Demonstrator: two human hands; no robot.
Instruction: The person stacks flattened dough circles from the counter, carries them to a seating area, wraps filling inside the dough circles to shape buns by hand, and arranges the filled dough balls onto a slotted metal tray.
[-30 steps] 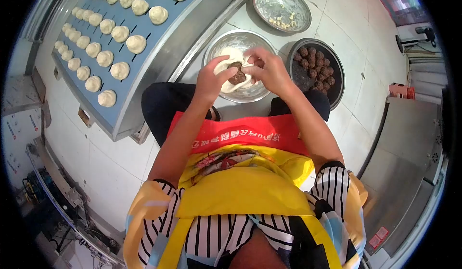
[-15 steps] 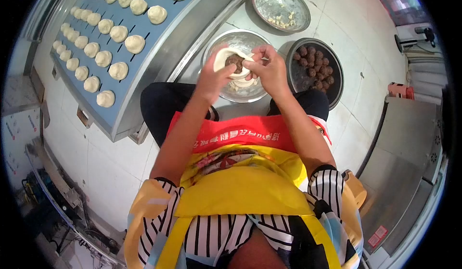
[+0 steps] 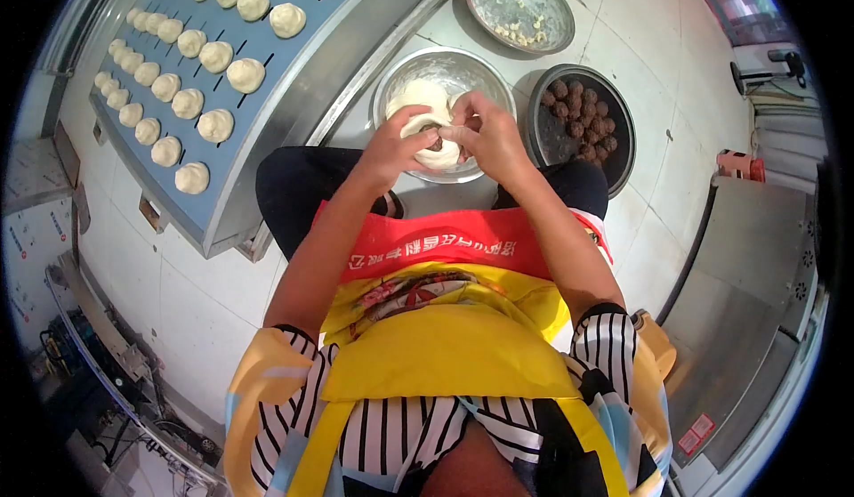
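My left hand (image 3: 390, 154) curls round a stuffed bun (image 3: 438, 161) of soft white dough, its thumb lying over the opening. A little brown meat filling (image 3: 435, 145) shows between the folds. On the other side, my right hand (image 3: 489, 141) pinches the dough's edge with thumb and fingers. Both hands are over a steel bowl (image 3: 496, 77), in which more pale dough (image 3: 420, 96) lies behind my left fingers. The underside of the bun is hidden.
Brown meatballs (image 3: 587, 121) fill part of a dark round basin (image 3: 553, 152) at the right. Behind it stands a steel pan (image 3: 516, 0) with dough scraps. Rows of buns (image 3: 191, 178) sit on a slotted blue conveyor (image 3: 233, 145) at the left.
The dough has closed further over the filling, which shows much less now. Both hands have come slightly lower in view, uncovering dough in the bowl behind them.
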